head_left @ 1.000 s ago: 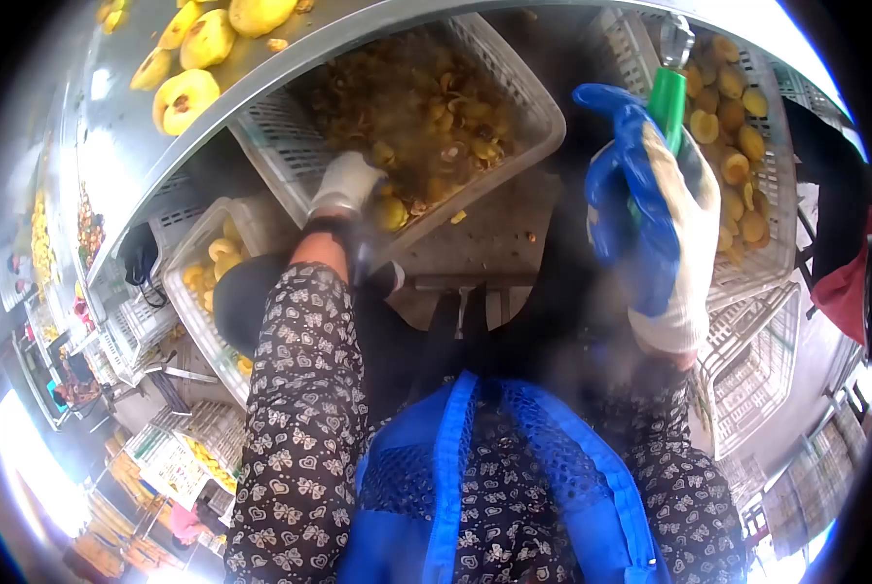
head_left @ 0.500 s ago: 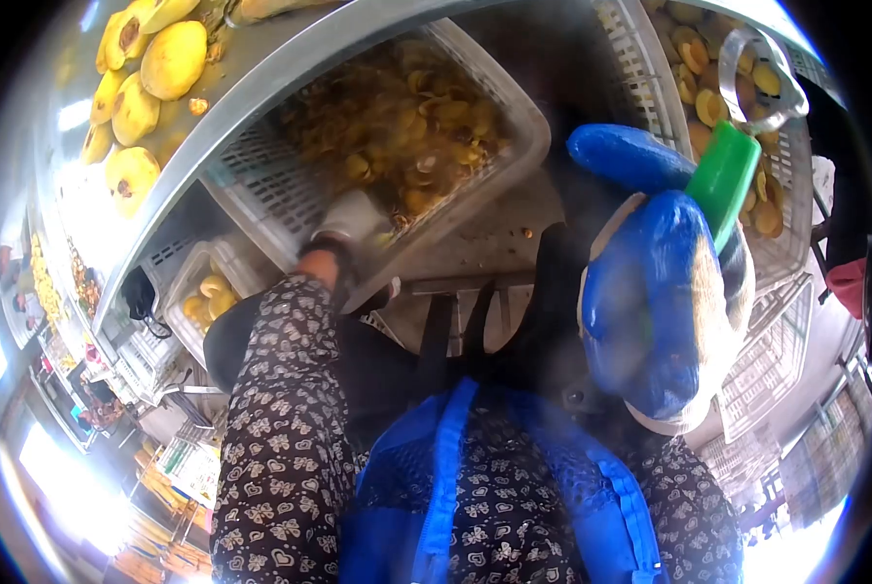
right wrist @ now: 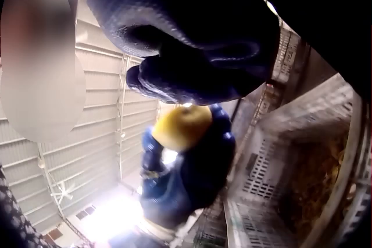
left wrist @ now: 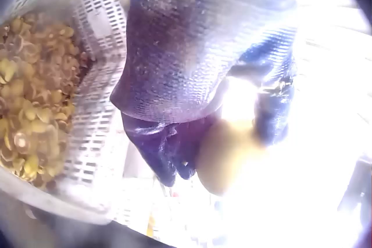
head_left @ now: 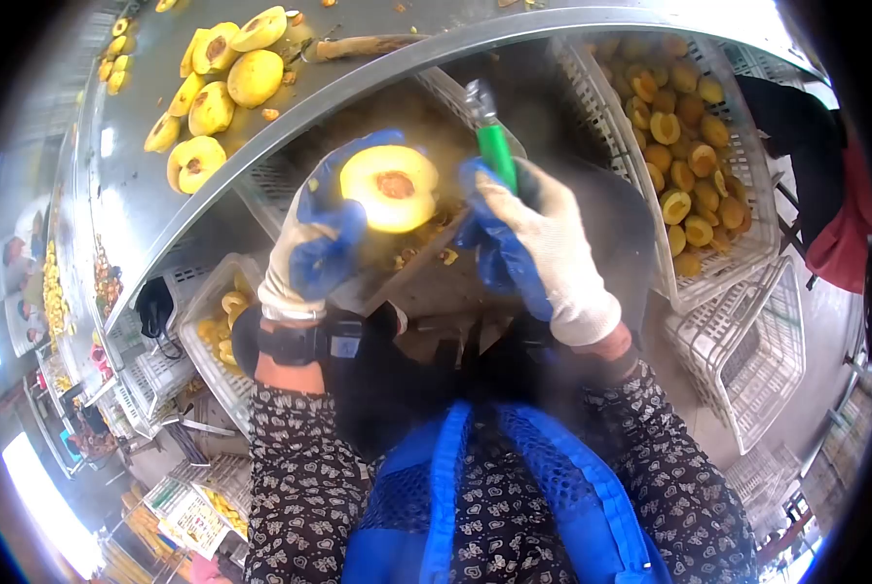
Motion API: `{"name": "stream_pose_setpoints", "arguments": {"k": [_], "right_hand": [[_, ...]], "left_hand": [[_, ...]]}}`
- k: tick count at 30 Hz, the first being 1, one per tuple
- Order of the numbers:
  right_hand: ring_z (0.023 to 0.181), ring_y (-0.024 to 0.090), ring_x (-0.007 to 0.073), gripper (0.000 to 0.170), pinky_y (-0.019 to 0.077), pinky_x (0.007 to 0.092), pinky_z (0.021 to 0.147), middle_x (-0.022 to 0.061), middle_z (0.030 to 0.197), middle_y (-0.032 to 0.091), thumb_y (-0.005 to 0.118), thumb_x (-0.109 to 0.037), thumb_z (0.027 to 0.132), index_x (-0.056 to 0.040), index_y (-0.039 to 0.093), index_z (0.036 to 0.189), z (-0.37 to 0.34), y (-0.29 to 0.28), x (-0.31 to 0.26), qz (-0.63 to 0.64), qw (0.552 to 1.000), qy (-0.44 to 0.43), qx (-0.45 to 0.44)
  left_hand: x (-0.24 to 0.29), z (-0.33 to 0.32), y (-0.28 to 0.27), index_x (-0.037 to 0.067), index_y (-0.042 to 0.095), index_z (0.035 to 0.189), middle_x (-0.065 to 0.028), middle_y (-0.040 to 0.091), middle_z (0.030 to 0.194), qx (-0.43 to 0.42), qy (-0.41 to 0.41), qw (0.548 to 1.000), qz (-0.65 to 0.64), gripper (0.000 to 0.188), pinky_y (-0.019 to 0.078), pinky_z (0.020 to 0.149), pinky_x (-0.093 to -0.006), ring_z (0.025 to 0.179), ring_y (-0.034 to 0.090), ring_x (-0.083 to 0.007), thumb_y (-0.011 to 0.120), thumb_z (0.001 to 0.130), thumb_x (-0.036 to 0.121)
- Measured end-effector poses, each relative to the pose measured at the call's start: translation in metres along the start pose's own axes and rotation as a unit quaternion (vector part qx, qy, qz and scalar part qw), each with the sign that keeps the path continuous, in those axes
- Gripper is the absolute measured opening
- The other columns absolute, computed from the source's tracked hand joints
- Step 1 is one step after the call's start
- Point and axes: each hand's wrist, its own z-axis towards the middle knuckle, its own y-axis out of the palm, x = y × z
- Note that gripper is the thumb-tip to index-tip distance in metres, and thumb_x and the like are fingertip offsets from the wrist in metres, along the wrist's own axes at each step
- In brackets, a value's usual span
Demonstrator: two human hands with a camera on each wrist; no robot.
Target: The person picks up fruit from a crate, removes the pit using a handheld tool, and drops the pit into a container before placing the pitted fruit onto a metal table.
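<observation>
Left grip [head_left: 314,234] holds a halved fruit [head_left: 389,189]; right grip [head_left: 538,238], a green-handled tool [head_left: 495,148], seemingly metal-tipped.

The hands [head_left: 541,243] are covered by blue-coated white gloves [head_left: 285,265]; black sleeves [head_left: 295,457] are heart-printed; a blue mesh-panelled garment [head_left: 385,550] is worn.

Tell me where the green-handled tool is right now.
In the head view, just right of centre, the green-handled tool is in the person's right hand, to the right of the cut fruit in the left hand.
</observation>
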Motion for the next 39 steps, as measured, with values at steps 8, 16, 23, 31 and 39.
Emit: {"name": "stream_pose_setpoints", "arguments": {"k": [8,16,23,31,39], "right_hand": [[0.058,0.058,0.0097,0.032,0.0458,0.0261,0.05,0.0052,0.076,0.063,0.067,-0.028,0.094,0.0,0.058,0.107,-0.015,0.048,0.057,0.04,0.997,0.05,-0.03],[0.086,0.066,0.0424,0.037,0.0509,0.049,0.074,0.0263,0.086,0.067,0.064,-0.025,0.09,0.003,0.053,0.111,-0.026,0.052,0.069,-0.497,0.854,-0.143,-0.063],[0.084,0.066,0.0427,0.032,0.0507,0.0499,0.073,0.0266,0.083,0.066,0.065,-0.023,0.088,0.0037,0.051,0.1,-0.023,0.059,0.07,-0.56,0.818,-0.099,-0.088],[0.082,0.066,0.0417,0.029,0.0513,0.0492,0.072,0.0253,0.08,0.066,0.063,-0.022,0.09,0.0042,0.051,0.093,-0.032,0.064,0.081,-0.582,0.805,-0.072,-0.086],[0.088,0.066,0.0429,0.035,0.0513,0.0485,0.076,0.0275,0.089,0.066,0.06,-0.029,0.093,0.0057,0.059,0.1,-0.036,0.05,0.066,-0.548,0.821,0.091,-0.134]], "left_hand": [[-0.018,-0.04,0.035,-0.003,0.044,0.14,-0.0167,0.057,0.131,0.145,0.107,0.984,0.006,0.048,0.0462,0.103,-0.034,0.117,0.059,-0.0238,0.049,0.103,0.028],[-0.033,-0.055,0.006,0.001,0.045,0.138,-0.017,0.058,0.129,0.156,0.032,0.933,-0.322,0.054,0.0487,0.102,-0.0381,0.117,0.058,-0.0255,0.034,0.106,0.042],[-0.035,-0.055,0.008,0.001,0.048,0.137,-0.0184,0.059,0.129,0.237,0.01,0.954,-0.186,0.068,0.0486,0.101,-0.0461,0.116,0.06,-0.0322,0.041,0.1,0.057],[-0.064,-0.054,-0.002,0.0,0.058,0.123,-0.0168,0.067,0.108,0.305,0.068,0.945,0.102,0.055,0.0576,0.082,-0.0394,0.093,0.068,-0.0274,0.047,0.101,0.049],[-0.053,-0.061,0.002,-0.004,0.062,0.113,-0.017,0.07,0.099,0.19,-0.006,0.963,0.191,0.047,0.0614,0.075,-0.0386,0.084,0.071,-0.0264,0.055,0.1,0.04]]}}
